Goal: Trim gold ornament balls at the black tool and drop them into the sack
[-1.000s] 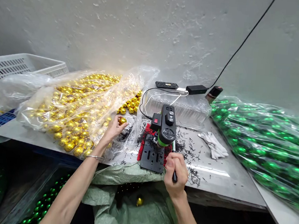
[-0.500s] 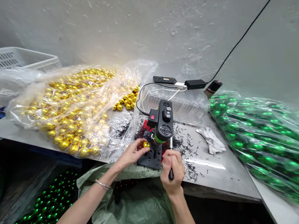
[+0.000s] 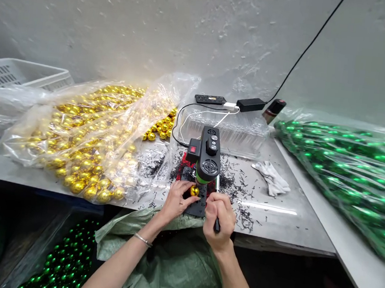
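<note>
My left hand (image 3: 178, 199) pinches a shiny gold ball (image 3: 194, 190) between thumb and fingers, just under the green-ringed lower end of a small black bench press (image 3: 209, 152). The press has a red switch on its side box, and its slotted black base plate (image 3: 195, 206) lies below the ball. My right hand (image 3: 220, 219) is wrapped round the black-gripped lever (image 3: 217, 225) at the right side of the press. Whether the ball touches the press head cannot be made out.
A clear bag of gold balls (image 3: 91, 151) lies left, a bag of green balls (image 3: 345, 164) right. Black scraps (image 3: 248, 218) litter the metal table. White gloves (image 3: 273, 179), a clear plastic box (image 3: 227, 136) and power adapters (image 3: 251, 105) sit behind. A green sack (image 3: 175, 270) hangs in front.
My left hand has moved the gold ball to the right, from beside the press head to beneath it. My right hand stays on the lever. The whole view has shifted slightly.
</note>
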Demonstrator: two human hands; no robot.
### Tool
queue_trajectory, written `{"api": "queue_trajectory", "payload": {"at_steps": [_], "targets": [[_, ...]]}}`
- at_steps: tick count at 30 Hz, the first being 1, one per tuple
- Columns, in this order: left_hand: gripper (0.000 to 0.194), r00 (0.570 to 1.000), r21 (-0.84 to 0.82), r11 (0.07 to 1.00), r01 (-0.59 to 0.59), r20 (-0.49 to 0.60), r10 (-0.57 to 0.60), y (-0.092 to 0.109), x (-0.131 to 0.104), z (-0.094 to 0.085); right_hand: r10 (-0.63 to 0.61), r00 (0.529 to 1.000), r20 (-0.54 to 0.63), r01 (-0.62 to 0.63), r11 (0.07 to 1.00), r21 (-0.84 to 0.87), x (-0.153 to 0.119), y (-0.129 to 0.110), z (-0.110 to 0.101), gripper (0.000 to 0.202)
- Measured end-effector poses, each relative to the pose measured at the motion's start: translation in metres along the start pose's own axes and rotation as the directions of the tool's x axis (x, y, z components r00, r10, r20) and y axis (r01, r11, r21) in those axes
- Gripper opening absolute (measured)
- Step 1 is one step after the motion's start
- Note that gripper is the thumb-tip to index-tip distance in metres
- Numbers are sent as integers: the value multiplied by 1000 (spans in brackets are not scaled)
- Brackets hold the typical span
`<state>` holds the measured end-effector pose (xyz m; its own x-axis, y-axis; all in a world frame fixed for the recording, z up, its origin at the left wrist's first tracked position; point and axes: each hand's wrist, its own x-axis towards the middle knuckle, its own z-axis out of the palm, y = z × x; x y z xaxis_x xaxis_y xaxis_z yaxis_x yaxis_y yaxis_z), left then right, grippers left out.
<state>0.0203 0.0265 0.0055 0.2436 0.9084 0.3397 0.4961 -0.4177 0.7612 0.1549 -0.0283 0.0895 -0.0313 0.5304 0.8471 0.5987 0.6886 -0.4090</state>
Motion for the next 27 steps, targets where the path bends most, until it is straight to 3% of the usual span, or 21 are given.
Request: {"api": "queue_trajectory", "payload": {"at_steps": [5, 15, 20, 23, 27], "targets": [[34, 999, -11, 1000, -18, -45, 17, -7, -3, 5, 0, 1000, -24, 0, 1000, 1, -10, 6, 5, 22], [35, 999, -25, 1000, 6, -37, -7, -8, -4, 7, -66, 990, -128, 63, 998, -24, -31, 25, 21, 26], [35, 999, -40, 999, 17, -34, -18, -9, -4, 6, -104, 990, -92, 98, 993, -66, -37, 31, 25, 27], [35, 999, -45, 999, 24, -27, -25, -10, -2, 8, -123, 989, -80, 117, 990, -79, -30, 26, 21, 27], [36, 999, -65, 998, 25, -19, -26, -9, 1, 8, 33, 996, -88, -33, 999, -1, 1, 3, 6, 27]]}}
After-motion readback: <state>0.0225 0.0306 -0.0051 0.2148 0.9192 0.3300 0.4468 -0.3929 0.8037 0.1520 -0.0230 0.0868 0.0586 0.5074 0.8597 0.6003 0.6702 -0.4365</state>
